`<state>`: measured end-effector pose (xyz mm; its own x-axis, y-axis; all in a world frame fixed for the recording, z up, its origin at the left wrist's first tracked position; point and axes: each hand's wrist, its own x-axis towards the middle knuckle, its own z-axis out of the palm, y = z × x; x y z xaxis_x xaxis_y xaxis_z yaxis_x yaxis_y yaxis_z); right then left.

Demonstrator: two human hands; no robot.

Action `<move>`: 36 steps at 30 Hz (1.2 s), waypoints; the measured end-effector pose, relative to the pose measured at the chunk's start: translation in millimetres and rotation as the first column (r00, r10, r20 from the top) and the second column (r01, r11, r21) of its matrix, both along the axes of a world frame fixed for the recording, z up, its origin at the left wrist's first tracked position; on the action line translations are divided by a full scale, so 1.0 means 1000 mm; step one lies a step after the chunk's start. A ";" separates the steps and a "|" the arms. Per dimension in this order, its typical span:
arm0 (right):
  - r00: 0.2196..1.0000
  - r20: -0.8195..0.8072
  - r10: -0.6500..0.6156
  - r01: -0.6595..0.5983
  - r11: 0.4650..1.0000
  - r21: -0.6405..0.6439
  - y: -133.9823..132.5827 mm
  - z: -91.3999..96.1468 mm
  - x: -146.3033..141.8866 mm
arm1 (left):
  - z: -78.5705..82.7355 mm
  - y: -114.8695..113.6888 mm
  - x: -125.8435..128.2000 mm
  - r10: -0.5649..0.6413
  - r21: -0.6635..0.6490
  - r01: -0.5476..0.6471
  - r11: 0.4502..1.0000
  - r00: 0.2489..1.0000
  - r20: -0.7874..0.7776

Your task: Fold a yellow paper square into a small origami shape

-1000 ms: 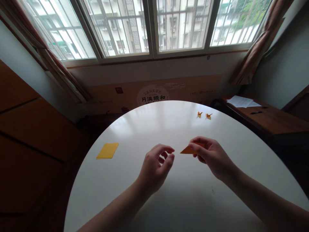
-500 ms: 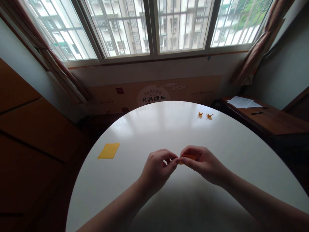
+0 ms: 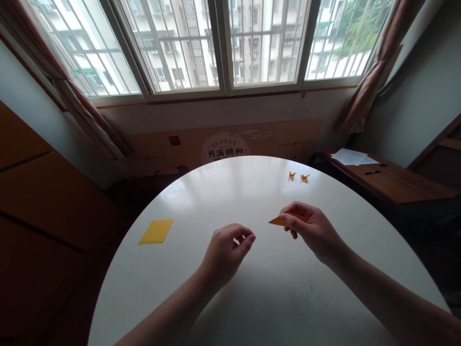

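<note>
My right hand (image 3: 310, 229) pinches a folded orange paper triangle (image 3: 278, 221) above the round white table (image 3: 252, 288); the paper's tip points left. My left hand (image 3: 226, 251) hovers a short way to the left of it, thumb and forefinger pinched together with nothing showing between them. The two hands are apart. Two small folded orange paper cranes (image 3: 298, 177) stand near the table's far right edge. A stack of yellow paper squares (image 3: 156, 231) lies flat at the table's left.
A dark wooden side desk (image 3: 389, 180) with white sheets (image 3: 351, 156) and a pen stands at the right. Under the barred window, a cardboard box (image 3: 230, 142) leans against the wall behind the table. Brown wooden panelling fills the left.
Half a second ago both hands met on the orange paper. Now they have parted: my right hand lifted the paper up and right, my left hand let go and stayed pinched.
</note>
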<state>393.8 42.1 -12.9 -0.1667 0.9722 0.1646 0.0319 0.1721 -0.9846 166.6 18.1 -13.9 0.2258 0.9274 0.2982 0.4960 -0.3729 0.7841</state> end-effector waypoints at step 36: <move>0.793 0.421 0.440 -0.574 0.771 0.275 -0.001 -0.001 0.007 | 0.003 0.005 -0.004 -0.198 -0.465 0.251 0.849 0.967 0.159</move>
